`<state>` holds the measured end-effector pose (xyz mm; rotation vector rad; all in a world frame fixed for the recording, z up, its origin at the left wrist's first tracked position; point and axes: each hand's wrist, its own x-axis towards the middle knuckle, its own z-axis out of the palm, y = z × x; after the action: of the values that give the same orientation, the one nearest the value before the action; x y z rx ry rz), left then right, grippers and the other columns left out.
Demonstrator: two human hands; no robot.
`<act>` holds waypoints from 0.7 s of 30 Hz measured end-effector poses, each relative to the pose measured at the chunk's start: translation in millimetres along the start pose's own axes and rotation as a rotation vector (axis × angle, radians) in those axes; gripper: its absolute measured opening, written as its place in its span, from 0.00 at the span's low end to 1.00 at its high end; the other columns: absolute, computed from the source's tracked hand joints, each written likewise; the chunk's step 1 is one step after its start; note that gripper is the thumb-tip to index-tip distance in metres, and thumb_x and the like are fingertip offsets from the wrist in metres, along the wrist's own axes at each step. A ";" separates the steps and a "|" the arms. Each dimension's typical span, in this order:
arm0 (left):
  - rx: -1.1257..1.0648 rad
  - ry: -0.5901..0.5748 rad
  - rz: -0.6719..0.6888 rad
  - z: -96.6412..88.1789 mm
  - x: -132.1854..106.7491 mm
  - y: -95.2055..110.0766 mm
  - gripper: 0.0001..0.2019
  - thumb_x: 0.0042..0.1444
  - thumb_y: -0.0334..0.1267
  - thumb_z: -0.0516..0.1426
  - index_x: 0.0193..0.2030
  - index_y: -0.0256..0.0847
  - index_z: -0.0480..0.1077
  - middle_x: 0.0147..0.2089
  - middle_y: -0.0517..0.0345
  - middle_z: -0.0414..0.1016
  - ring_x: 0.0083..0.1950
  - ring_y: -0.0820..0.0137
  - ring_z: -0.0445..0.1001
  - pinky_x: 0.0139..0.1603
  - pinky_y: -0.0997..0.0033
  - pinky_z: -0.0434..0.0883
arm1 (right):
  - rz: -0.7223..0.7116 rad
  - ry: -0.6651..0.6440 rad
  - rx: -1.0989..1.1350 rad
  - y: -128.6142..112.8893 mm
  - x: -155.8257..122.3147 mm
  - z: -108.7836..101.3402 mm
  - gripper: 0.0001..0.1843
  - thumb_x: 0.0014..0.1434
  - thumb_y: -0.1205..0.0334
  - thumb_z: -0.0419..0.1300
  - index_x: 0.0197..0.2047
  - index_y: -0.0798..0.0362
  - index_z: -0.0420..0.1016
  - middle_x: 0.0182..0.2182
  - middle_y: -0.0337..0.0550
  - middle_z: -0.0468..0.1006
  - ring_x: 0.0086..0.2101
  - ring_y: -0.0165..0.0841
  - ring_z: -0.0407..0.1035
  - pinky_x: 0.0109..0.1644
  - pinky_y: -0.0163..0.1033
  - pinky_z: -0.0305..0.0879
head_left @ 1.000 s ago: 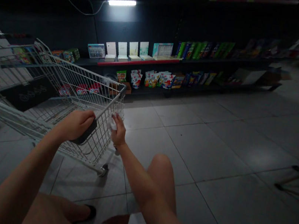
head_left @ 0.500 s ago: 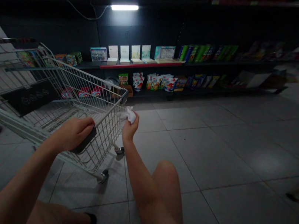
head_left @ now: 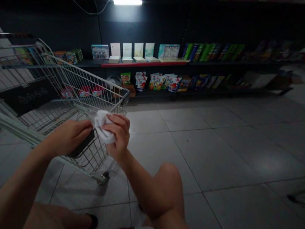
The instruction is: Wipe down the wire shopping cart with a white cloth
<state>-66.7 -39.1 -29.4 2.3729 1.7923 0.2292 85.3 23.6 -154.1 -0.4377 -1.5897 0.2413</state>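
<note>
A wire shopping cart (head_left: 89, 76) stands to my left, its front end turned toward me. My left hand (head_left: 70, 136) is closed over the top rim at the cart's near front corner, by the dark corner piece (head_left: 82, 146). In my right hand (head_left: 119, 134) is a crumpled white cloth (head_left: 105, 125), its fingers wrapped round it. Hand and cloth are at the cart's front wire panel, just right of my left hand; whether the cloth touches the wires I cannot tell. A front wheel (head_left: 104, 178) shows below them.
Dark store shelves run across the back, with books (head_left: 127, 52), green cans (head_left: 204, 53) and snack bags (head_left: 157, 81). A lit tube lamp (head_left: 127, 2) hangs above. Tiled floor (head_left: 222, 148) extends to the right. My bent knee (head_left: 169, 182) is close to my right forearm.
My right hand has moved left and nearer to me with the cloth, from the cart's far front corner toward my left hand. The left hand keeps its hold on the rim.
</note>
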 end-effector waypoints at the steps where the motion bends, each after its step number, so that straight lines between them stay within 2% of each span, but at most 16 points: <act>1: 0.001 -0.001 -0.002 -0.6 -1.0 1.0 0.22 0.62 0.51 0.41 0.38 0.39 0.70 0.32 0.52 0.76 0.31 0.65 0.73 0.35 0.66 0.66 | -0.040 -0.093 -0.003 18.3 17.6 -2.2 0.11 0.62 0.64 0.54 0.44 0.44 0.75 0.50 0.40 0.77 0.56 0.37 0.67 0.64 0.49 0.63; 3: 0.017 -0.004 -0.015 -1.7 -2.0 3.7 0.22 0.61 0.52 0.42 0.37 0.39 0.70 0.31 0.53 0.76 0.31 0.65 0.72 0.34 0.67 0.65 | -0.070 -0.254 -0.020 58.4 48.4 -2.1 0.11 0.60 0.64 0.55 0.44 0.47 0.77 0.47 0.41 0.79 0.54 0.38 0.69 0.63 0.49 0.62; 4: 0.029 -0.008 -0.022 -2.2 -2.0 5.2 0.21 0.61 0.53 0.43 0.36 0.39 0.70 0.30 0.53 0.76 0.30 0.65 0.72 0.33 0.67 0.64 | -0.028 -0.262 -0.055 76.0 59.1 -0.2 0.11 0.59 0.65 0.55 0.44 0.49 0.77 0.46 0.43 0.79 0.51 0.39 0.71 0.61 0.49 0.62; 6: 0.045 -0.018 -0.028 -2.8 -1.5 7.2 0.21 0.59 0.54 0.46 0.36 0.40 0.70 0.29 0.55 0.75 0.30 0.66 0.71 0.32 0.68 0.64 | 0.089 -0.169 -0.137 97.1 67.5 5.6 0.12 0.58 0.66 0.56 0.44 0.52 0.77 0.44 0.46 0.80 0.49 0.41 0.72 0.60 0.51 0.62; 8: 0.046 -0.018 -0.019 -2.3 -1.2 7.4 0.20 0.59 0.54 0.47 0.37 0.40 0.70 0.29 0.55 0.75 0.30 0.66 0.71 0.33 0.68 0.64 | 0.119 -0.057 -0.171 93.9 57.8 12.1 0.12 0.58 0.67 0.55 0.44 0.52 0.76 0.45 0.46 0.80 0.49 0.41 0.71 0.59 0.52 0.62; 10: 0.031 -0.012 -0.009 -0.5 -2.4 5.7 0.20 0.59 0.54 0.47 0.37 0.40 0.70 0.30 0.55 0.75 0.30 0.67 0.71 0.33 0.68 0.64 | 0.043 -0.021 -0.141 73.5 36.9 16.0 0.12 0.60 0.66 0.55 0.45 0.50 0.75 0.47 0.45 0.79 0.52 0.39 0.69 0.61 0.50 0.62; 13: 0.004 -0.013 -0.003 3.7 -9.6 1.5 0.19 0.60 0.53 0.48 0.36 0.40 0.69 0.29 0.56 0.73 0.28 0.68 0.69 0.32 0.68 0.63 | -0.146 -0.113 -0.079 51.0 12.9 9.9 0.14 0.62 0.66 0.55 0.49 0.46 0.75 0.52 0.42 0.76 0.57 0.37 0.65 0.64 0.45 0.61; 15: -0.007 -0.022 -0.006 5.4 -17.7 -0.7 0.18 0.60 0.53 0.48 0.37 0.40 0.69 0.28 0.57 0.72 0.28 0.68 0.68 0.31 0.69 0.62 | -0.200 -0.174 -0.077 62.4 15.0 -1.9 0.16 0.61 0.67 0.55 0.49 0.44 0.76 0.53 0.40 0.75 0.57 0.36 0.64 0.65 0.45 0.61; 17: -0.021 -0.034 -0.011 5.0 -26.6 -1.2 0.18 0.61 0.53 0.48 0.37 0.40 0.69 0.28 0.58 0.72 0.28 0.68 0.68 0.31 0.69 0.63 | -0.079 -0.135 -0.116 92.0 29.2 -13.4 0.17 0.58 0.69 0.56 0.48 0.45 0.77 0.52 0.43 0.75 0.56 0.39 0.65 0.65 0.48 0.60; 19: -0.037 -0.046 -0.020 2.7 -34.7 0.0 0.19 0.62 0.53 0.48 0.37 0.40 0.69 0.27 0.58 0.72 0.28 0.68 0.68 0.31 0.68 0.63 | 0.201 0.022 -0.155 121.3 43.0 -16.5 0.20 0.54 0.72 0.55 0.49 0.51 0.75 0.51 0.49 0.74 0.54 0.42 0.65 0.64 0.52 0.60; 21: -0.058 -0.070 -0.030 -0.5 -41.0 1.6 0.19 0.62 0.54 0.47 0.36 0.40 0.69 0.27 0.57 0.72 0.28 0.68 0.68 0.30 0.68 0.64 | 0.434 0.204 -0.136 132.0 42.2 -7.3 0.24 0.51 0.73 0.53 0.52 0.55 0.72 0.49 0.53 0.73 0.53 0.43 0.65 0.63 0.53 0.61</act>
<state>-76.4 -78.9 -29.7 2.2846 1.7639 0.1892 108.9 159.5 -169.7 -0.8866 -1.3027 0.4056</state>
